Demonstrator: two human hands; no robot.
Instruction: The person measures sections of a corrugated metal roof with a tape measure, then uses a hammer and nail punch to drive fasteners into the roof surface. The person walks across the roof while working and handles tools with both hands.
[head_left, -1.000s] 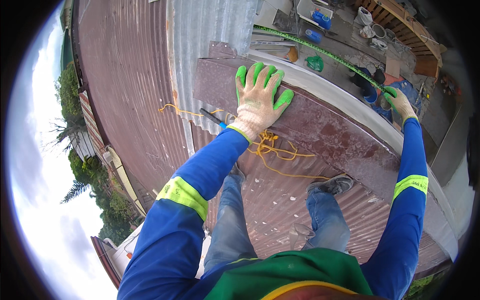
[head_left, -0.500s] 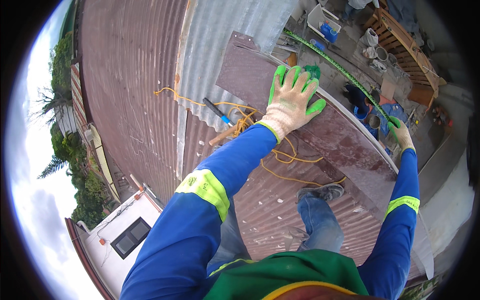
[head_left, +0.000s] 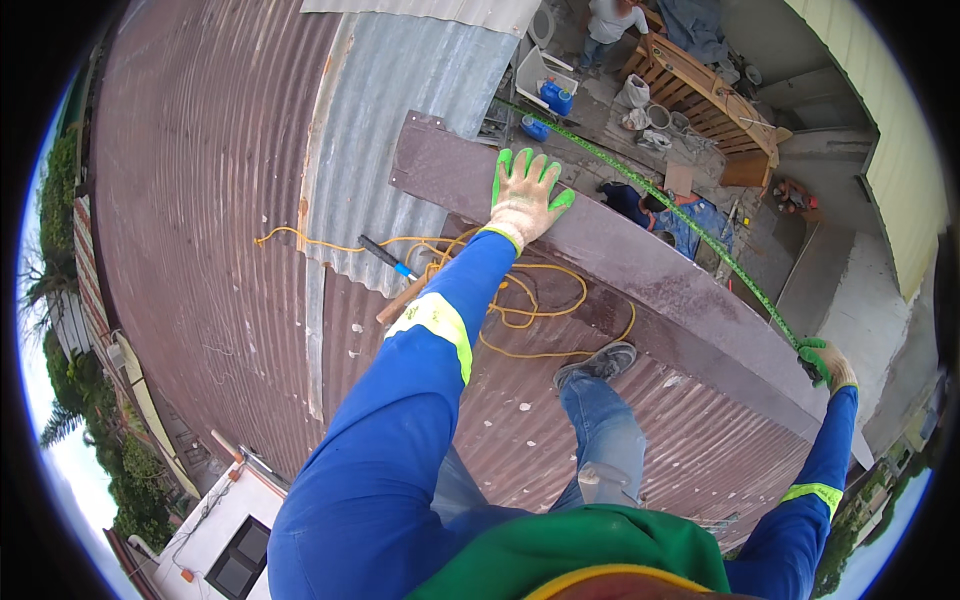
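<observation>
My left hand point(head_left: 524, 198), in a cream glove with green fingertips, lies flat with fingers spread on a long brown sheet-metal strip point(head_left: 640, 265). The strip runs along the roof edge from upper left to lower right. My right hand point(head_left: 828, 364), in a matching glove, is closed around the near end of a green tape measure point(head_left: 701, 231). Pulled out taut, the blade stretches along the strip's outer side toward the far end. What the right fingers hide of the tape's case cannot be made out.
Corrugated brown roofing point(head_left: 210, 200) and a grey sheet point(head_left: 400, 90) lie at left. A yellow rope point(head_left: 560, 267) and a blue-banded black handle point(head_left: 385, 255) rest near my shoe point(head_left: 597, 363). Beyond the roof edge, people, a wooden bench point(head_left: 700, 95) and buckets stand below.
My right hand has moved nearer and to the right along the strip, with the tape in it. My left hand stays flat on the metal. The whole view has shifted.
</observation>
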